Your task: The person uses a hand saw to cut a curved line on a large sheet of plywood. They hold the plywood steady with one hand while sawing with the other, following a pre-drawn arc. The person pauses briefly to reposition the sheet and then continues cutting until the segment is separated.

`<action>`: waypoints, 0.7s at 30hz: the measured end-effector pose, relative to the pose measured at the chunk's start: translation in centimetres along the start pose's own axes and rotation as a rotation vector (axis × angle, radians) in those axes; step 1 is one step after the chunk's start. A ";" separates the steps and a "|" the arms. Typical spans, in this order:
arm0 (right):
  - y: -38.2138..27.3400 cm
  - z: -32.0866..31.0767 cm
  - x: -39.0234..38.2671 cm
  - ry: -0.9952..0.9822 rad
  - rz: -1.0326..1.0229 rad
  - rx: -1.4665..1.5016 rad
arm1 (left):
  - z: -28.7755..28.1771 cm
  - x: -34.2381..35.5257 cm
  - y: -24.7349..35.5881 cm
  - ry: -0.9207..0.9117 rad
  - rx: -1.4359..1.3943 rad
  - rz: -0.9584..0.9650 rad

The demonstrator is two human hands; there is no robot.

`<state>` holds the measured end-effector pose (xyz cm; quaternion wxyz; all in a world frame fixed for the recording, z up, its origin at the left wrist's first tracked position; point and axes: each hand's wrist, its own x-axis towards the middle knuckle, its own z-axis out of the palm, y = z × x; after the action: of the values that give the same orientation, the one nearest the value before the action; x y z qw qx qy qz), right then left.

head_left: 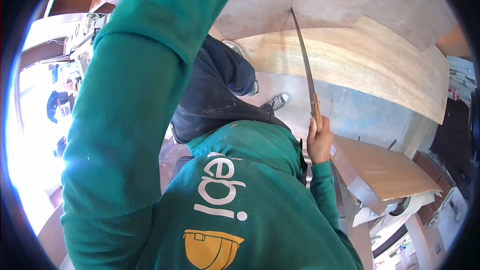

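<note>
My right hand (pixel 319 141) is closed around the wooden handle (pixel 316 112) of a handsaw. The long narrow saw blade (pixel 306 60) runs up and away from my fist. Its far end meets a pale plywood sheet (pixel 345 0), right where a thin straight line crosses that sheet. Whether the line is a cut or a mark, I cannot tell. My left arm, in a green sleeve (pixel 125 120), reaches up past the top edge, so the left hand is out of the picture.
Below the sheet lies a lighter wooden board (pixel 350 60). A flattened cardboard box (pixel 385 167) is at the right, near my right forearm. My sneaker (pixel 279 101) rests on the floor. A blurred skin-toned shape (pixel 454 43) shows at the right rim. Cluttered shelves (pixel 75 65) stand left.
</note>
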<state>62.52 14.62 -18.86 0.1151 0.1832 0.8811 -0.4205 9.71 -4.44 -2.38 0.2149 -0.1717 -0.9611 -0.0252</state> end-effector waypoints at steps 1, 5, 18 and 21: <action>0.1 1.2 2.1 0.012 -0.037 -0.013 | -0.4 -0.4 -0.2 -0.006 0.008 -0.011; -1.9 8.0 17.5 0.191 -0.172 -0.010 | -0.6 0.3 2.4 0.005 -0.005 0.044; -0.4 -0.7 -0.1 0.007 -0.022 0.042 | -1.1 -0.8 0.8 -0.057 -0.030 0.030; 0.6 4.1 7.5 0.086 -0.160 0.016 | -1.1 -0.9 -0.2 0.028 0.042 0.013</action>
<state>56.19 13.43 -24.44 0.0417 0.1313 0.8936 -0.4271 10.87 -5.09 -1.76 0.2318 -0.1728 -0.9573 -0.0058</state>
